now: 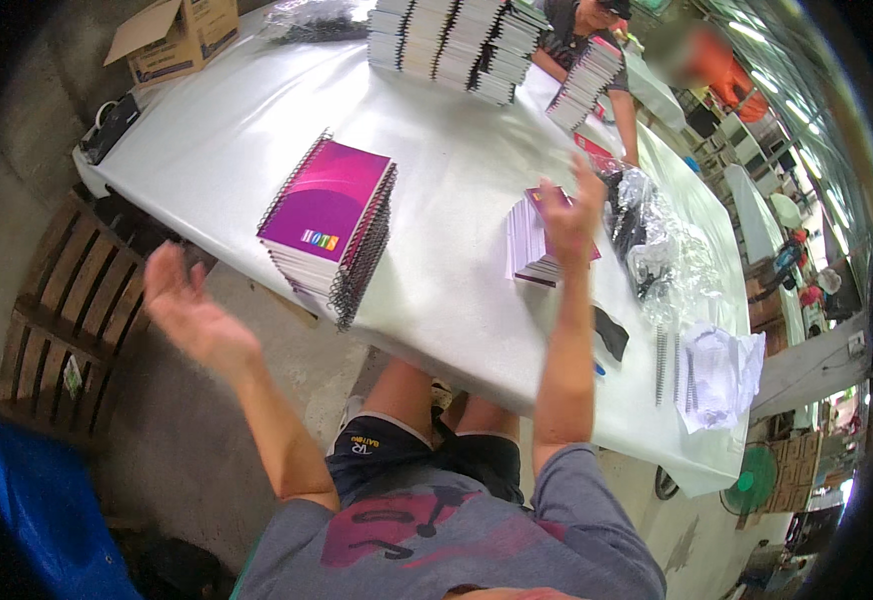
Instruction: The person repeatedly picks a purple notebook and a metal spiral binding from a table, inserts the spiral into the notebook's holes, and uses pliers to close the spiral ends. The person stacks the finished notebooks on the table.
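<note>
My left hand (197, 305) is raised off the table's left front edge, palm up, its fingers apart and holding nothing. Beside it stands a stack of spiral-bound notebooks (327, 200) with purple covers and black coils. My right hand (575, 215) hovers over a smaller stack of purple-covered booklets (529, 240). Its fingers are spread and slightly blurred, and it partly hides that stack. Whether it touches the booklets I cannot tell.
White sheeting covers the table (457, 180). Tall notebook stacks (457, 45) stand at the far side, near a co-worker (582, 50). Clear plastic with black coils (647, 240), a black strip (611, 333) and crumpled paper (717, 370) lie right. A cardboard box (177, 45) sits far left.
</note>
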A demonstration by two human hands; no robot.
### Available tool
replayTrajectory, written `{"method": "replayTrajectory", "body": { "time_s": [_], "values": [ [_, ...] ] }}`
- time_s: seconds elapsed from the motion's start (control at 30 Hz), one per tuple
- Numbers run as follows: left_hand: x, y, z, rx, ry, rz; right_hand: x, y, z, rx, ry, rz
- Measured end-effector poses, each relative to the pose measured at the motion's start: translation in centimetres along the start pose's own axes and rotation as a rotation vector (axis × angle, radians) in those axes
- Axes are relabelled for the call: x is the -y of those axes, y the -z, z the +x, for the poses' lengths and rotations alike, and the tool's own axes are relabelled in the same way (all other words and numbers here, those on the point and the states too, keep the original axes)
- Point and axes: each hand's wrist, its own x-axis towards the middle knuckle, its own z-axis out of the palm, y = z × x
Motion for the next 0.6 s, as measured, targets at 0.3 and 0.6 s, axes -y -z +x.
{"method": "replayTrajectory", "body": {
  "time_s": [0.3, 0.6],
  "values": [
    [-7.3, -4.1, -6.7, 0.092, -0.535, -0.165, -9.4, 7.2, -2.6, 0.357, -0.484, -0.198],
    [-6.5, -9.2, -17.7, 0.995, -0.551, 0.115, 0.4, 10.2, -11.4, 0.284, -0.106, 0.036]
  ]
}}
